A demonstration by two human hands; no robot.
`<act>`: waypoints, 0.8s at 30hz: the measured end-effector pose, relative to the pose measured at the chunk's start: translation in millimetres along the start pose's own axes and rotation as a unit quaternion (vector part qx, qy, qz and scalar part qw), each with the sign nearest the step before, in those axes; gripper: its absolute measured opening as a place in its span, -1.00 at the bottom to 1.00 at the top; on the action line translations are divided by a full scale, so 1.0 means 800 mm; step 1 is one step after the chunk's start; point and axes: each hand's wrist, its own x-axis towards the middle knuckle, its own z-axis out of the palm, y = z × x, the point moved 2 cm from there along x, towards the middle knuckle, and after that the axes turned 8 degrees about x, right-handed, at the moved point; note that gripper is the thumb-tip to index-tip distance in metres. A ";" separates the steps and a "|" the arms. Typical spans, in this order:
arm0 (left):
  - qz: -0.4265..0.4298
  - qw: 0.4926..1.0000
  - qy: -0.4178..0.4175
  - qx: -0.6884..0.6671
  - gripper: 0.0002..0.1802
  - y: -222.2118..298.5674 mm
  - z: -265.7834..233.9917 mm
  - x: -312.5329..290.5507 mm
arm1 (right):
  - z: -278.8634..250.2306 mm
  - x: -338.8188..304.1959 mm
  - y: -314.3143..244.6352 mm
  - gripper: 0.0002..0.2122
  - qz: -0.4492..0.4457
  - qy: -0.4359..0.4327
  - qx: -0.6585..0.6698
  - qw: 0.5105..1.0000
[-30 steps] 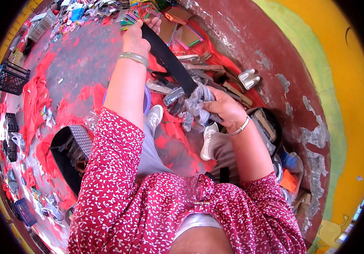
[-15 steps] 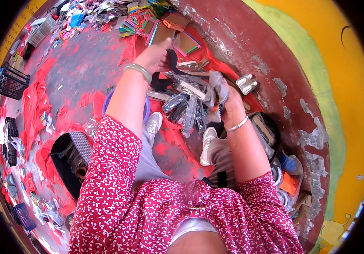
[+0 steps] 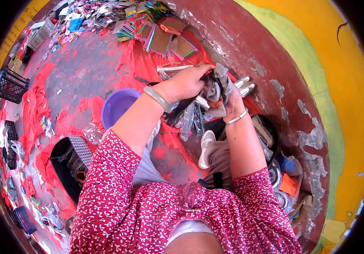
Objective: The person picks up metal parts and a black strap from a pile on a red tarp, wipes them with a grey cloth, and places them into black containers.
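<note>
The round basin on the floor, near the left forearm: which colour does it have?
The basin is purple; it shows best in the head view.

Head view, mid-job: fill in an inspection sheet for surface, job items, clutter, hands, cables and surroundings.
Surface: grey floor with red patches; red cloth over part.
Job items: grey wrap, bunched up; contents unclear.
Clutter: clear-wrapped packets below the hands; purple basin to their left; boards beyond.
Hands: right hand holds the wrap; left hand beside it, grip unclear.
Cables: nothing seen.
Surroundings: red wall, paint peeling; black crate far left.
</note>
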 end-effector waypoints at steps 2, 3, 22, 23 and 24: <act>-0.018 0.999 -0.043 -0.021 -0.51 -0.007 -0.002 0.000 | 0.003 -0.001 -0.005 -0.75 -0.045 0.063 -0.042 0.996; -0.054 0.992 -0.096 -0.054 -0.54 -0.011 -0.003 0.000 | -0.012 0.001 -0.016 -0.76 -0.012 -0.010 -0.043 0.999; -0.227 0.678 0.130 -0.687 -0.84 -0.030 -0.037 -0.015 | -0.048 0.008 -0.074 -0.59 -0.204 -0.054 0.137 0.968; -0.218 0.690 0.121 -0.679 -0.82 -0.029 -0.039 -0.014 | -0.043 0.009 -0.072 -0.59 -0.210 -0.038 0.124 0.969; -0.210 0.702 0.111 -0.671 -0.81 -0.027 -0.042 -0.013 | -0.038 0.011 -0.071 -0.59 -0.216 -0.023 0.110 0.970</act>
